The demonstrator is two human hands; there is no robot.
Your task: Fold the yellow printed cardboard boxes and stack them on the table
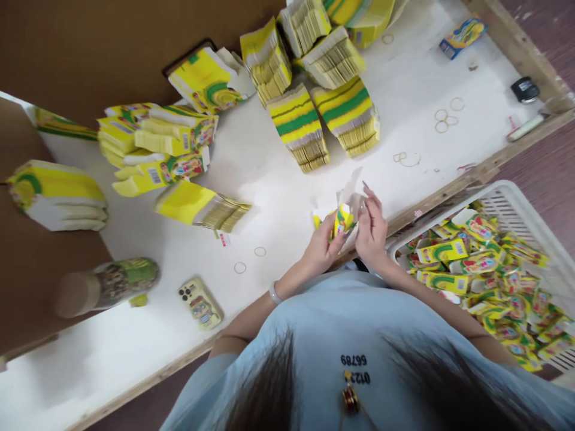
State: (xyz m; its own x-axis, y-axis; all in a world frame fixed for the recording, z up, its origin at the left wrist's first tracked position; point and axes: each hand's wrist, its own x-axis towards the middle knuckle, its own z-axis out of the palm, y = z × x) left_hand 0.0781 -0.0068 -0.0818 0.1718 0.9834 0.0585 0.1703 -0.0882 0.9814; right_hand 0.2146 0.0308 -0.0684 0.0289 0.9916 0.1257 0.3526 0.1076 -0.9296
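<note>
My left hand is closed around a small yellow and green carton at the front edge of the table. White flaps stand up from the carton's far end. My right hand is at the carton's right side, its bent fingers at a white flap and one finger pointing up. Just beyond both hands stand two banded rows of flattened cartons, a left row and a right row. To the right of my right hand, a white plastic basket holds many filled little cartons.
More flat carton stacks and a pile of yellow cartons lie farther back. On the left are a phone and a clear jar. Rubber bands, a blue box and a black object lie right. A wooden rim edges the table.
</note>
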